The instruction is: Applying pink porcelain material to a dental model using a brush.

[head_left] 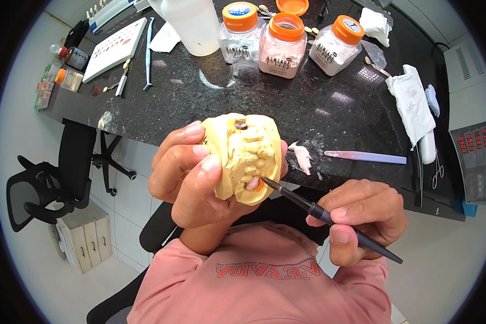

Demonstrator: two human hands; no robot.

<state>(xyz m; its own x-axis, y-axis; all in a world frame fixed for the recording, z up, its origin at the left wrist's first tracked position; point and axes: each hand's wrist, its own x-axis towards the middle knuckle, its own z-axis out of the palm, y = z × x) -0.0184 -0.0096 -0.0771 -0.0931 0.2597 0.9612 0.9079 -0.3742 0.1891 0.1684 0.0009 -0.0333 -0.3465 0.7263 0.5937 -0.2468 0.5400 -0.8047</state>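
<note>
My left hand (189,175) grips a yellow dental cast (229,148) with its tooth side up; a dark cap sits on one upper tooth, and pinkish-white material with an orange patch is on a lower right tooth. My right hand (356,216) pinches a black brush (302,200), its tip at that pink-white spot. On the black worktop beside the cast lie a smear of pale pink paste (302,157) and a lilac spatula (364,157).
Three orange-lidded powder jars (283,51), a white bottle (191,29), a shade tray (113,51) and wrapped paper pads (407,102) line the worktop (162,108). A device with red displays (472,151) stands right. An office chair (75,162) is at left.
</note>
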